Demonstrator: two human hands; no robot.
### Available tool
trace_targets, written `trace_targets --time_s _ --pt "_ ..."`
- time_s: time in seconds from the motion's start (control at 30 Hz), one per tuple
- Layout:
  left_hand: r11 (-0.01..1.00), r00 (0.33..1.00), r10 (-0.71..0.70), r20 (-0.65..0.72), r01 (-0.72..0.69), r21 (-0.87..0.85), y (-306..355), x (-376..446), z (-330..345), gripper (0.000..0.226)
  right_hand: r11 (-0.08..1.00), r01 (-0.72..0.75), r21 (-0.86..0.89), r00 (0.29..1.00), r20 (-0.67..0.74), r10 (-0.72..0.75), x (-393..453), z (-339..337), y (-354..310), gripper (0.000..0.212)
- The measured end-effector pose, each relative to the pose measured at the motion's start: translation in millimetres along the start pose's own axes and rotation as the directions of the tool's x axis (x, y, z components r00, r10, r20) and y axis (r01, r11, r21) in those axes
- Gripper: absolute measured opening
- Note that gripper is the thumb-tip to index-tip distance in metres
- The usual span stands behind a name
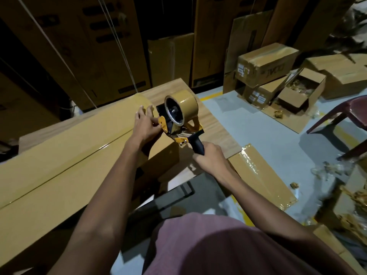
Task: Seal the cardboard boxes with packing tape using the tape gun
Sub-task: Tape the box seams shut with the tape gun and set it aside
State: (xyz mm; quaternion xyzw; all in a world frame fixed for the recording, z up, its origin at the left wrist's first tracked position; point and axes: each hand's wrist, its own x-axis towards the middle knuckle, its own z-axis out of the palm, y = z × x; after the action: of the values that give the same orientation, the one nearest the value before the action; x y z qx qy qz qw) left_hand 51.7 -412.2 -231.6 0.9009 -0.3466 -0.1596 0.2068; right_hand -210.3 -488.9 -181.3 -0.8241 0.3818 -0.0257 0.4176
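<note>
A long flat cardboard box (59, 155) lies on a wooden table (216, 133), its top glossy with brown tape and a dark seam running along it. A yellow and black tape gun (179, 120) with a brown tape roll (185, 105) is held above the box's right end. My right hand (208, 157) grips the gun's black handle. My left hand (146, 125) is at the gun's front, fingers pinching at the yellow plate where the tape comes out; the tape end itself is hard to make out.
Tall cartons (103, 44) stand against the back wall. Sealed and open small boxes (278, 80) crowd the floor at the right, beside a dark red plastic chair (341, 116). A flat taped cardboard piece (262, 175) lies on the grey floor.
</note>
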Motion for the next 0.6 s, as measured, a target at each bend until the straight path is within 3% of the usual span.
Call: trace_targets --time_s 0.13,0.33,0.43,0.5,0.6 --pt "0.992 0.996 0.086 -0.035 -0.083 0.092 5.3 -0.9 -4.0 0.027 0.999 -0.029 0.028 1.000 0.011 0.029 5.5 -10.1 1.1 0.016" --pt "0.977 0.984 0.123 -0.127 -0.097 0.192 19.6 -13.1 1.7 0.031 0.996 -0.076 0.037 0.997 -0.012 0.077 -14.2 -5.2 22.5 0.008" --pt "0.924 0.934 0.289 -0.212 -0.214 0.317 23.7 -28.0 16.5 0.032 0.991 -0.111 0.076 0.993 -0.025 0.113 -14.0 1.7 24.5 0.010" --pt "0.925 0.930 0.322 -0.176 -0.270 0.266 18.4 -29.4 18.5 0.008 0.990 -0.128 0.056 0.989 -0.062 0.132 -12.9 3.2 23.9 0.015" --pt "0.967 0.963 0.243 -0.113 -0.231 0.111 18.9 -31.1 9.4 0.012 0.990 -0.133 0.051 0.984 -0.110 0.137 -14.2 9.4 19.6 0.021"
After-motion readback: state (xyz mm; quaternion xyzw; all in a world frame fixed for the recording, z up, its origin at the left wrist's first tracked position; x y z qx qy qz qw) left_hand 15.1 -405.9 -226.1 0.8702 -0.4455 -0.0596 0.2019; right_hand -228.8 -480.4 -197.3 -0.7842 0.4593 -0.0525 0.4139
